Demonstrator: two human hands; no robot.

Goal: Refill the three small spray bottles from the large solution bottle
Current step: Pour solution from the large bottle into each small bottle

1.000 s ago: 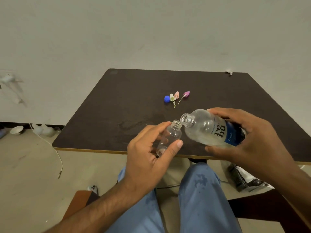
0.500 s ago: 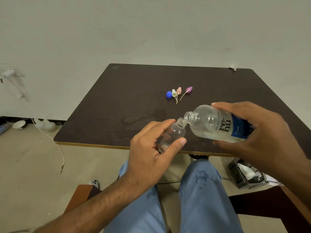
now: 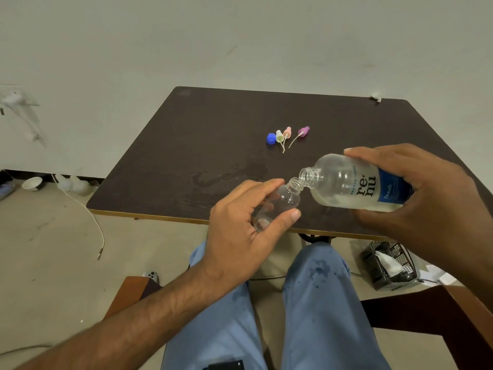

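The left hand is wrapped around a small clear bottle, thumb on one side and fingers on the other, holding it tilted over the near edge of the dark surface. The right hand is clamped on the large bottle, which lies almost level with its open neck touching or just above the small bottle's open mouth; whitish liquid pools along its lower side. Only one small bottle is in view.

Farther back, near the middle of the surface, lie one blue cap and three spray tops: white, pink and purple, each with a thin tube. The rest of the surface is bare, with a damp smear between the caps and the hands. A wire basket sits on the floor, lower right.
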